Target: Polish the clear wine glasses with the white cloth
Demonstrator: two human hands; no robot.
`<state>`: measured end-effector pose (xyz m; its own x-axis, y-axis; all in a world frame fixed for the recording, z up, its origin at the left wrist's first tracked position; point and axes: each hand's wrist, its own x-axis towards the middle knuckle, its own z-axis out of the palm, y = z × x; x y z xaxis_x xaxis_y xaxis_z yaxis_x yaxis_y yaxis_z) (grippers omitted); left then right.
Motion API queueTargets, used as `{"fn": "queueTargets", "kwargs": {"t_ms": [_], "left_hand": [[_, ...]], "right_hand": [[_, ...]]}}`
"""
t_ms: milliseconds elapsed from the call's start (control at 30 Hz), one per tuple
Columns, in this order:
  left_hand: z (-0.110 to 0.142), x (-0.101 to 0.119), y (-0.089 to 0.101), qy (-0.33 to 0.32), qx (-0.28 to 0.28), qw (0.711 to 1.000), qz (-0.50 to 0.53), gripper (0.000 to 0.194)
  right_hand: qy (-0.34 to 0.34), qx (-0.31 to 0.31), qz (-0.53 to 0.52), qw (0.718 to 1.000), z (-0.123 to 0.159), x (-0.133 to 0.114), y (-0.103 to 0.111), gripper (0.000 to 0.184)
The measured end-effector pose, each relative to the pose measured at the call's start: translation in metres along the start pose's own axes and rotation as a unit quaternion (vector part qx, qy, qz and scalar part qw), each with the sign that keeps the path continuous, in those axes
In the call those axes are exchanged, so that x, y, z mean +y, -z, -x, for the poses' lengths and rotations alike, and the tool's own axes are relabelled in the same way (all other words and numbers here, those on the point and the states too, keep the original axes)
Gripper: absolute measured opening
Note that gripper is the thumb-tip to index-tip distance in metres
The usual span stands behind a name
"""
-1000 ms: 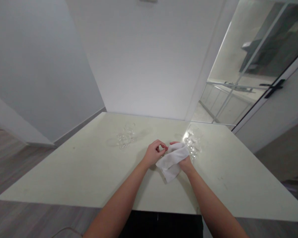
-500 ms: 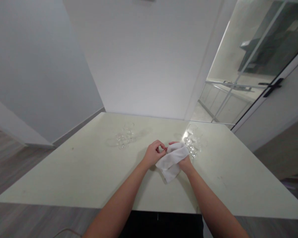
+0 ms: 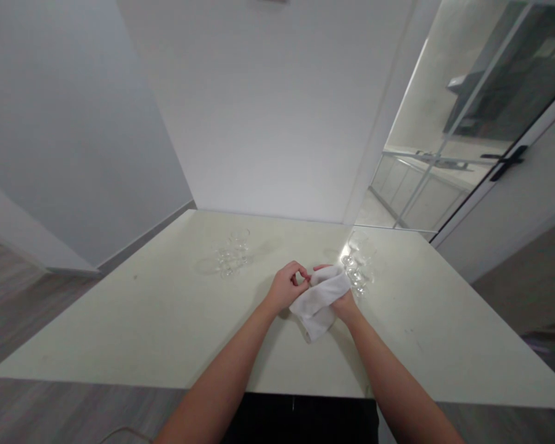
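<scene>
Both hands work a white cloth over the worktop.

We hold the white cloth (image 3: pixel 321 299) draped over our right hand (image 3: pixel 345 303), whose grip is closed on it, above the middle of the pale worktop (image 3: pixel 120 320). Our left hand (image 3: pixel 287 287) sits just left of the cloth, fingers curled with thumb and forefinger pinched at its edge. Clear glasses (image 3: pixel 358 265) stand just beyond the cloth; a second glass group (image 3: pixel 231 253) stands farther left of it.
</scene>
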<state>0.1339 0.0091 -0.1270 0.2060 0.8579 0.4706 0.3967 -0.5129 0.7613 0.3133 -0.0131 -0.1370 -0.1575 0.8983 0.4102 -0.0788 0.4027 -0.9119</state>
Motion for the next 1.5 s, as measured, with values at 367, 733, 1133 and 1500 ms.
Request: {"fn": "queueTargets", "kwargs": {"t_ms": [367, 733, 1133, 1500], "left_hand": [[0.000, 0.000, 0.000, 0.000, -0.004, 1.000, -0.014, 0.004], [0.001, 0.002, -0.001, -0.001, 0.001, 1.000, -0.010, 0.006], [0.002, 0.007, -0.004, 0.046, 0.134, 0.989, 0.036, 0.012], [0.004, 0.012, 0.005, 0.028, 0.249, 0.965, 0.077, 0.018]], "right_hand": [[0.016, 0.002, 0.029, 0.999, 0.000, 0.004, 0.004, 0.049], [0.018, 0.008, 0.043, 0.999, 0.000, -0.002, 0.003, 0.046], [-0.043, 0.154, 0.091, 0.983, -0.009, 0.033, -0.006, 0.034], [-0.118, 0.126, 0.054, 0.984, -0.008, 0.045, -0.010, 0.041]]}}
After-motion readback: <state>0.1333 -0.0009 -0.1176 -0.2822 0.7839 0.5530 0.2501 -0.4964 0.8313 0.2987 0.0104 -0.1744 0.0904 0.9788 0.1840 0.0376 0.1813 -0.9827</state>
